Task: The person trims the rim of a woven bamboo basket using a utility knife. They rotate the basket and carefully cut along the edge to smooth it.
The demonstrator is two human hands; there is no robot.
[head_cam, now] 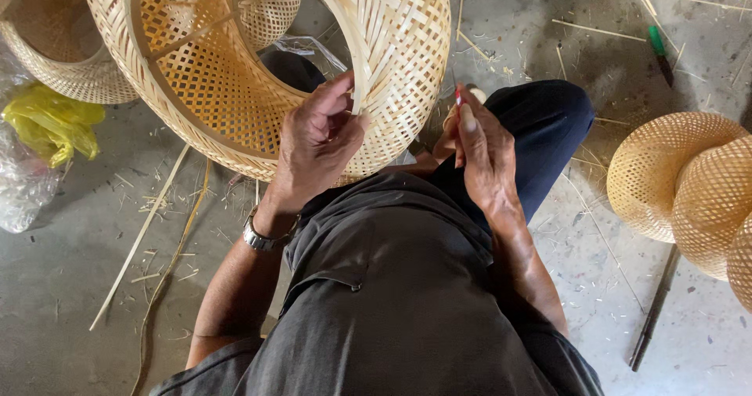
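Left hand (317, 141) pinches the rim of the large woven bamboo shade (266, 67), thumb and fingers closed on the edge strip, probably to steady the weave and keep it turned toward the person. The shade rests tilted against the lap, open side facing the camera, inner hoop visible. Right hand (478, 149) is curled shut around a small red-tipped tool (458, 98), held point-up just beside the rim, near the working edge. Wristwatch (262, 238) on left wrist. Finished woven shades (689, 188) sit well apart at right, another woven piece (59, 47) top left. Yellow plastic bag (51, 122) left, loose bamboo strips (141, 235) on concrete floor (78, 286), green-handled tool (660, 51) upper right.
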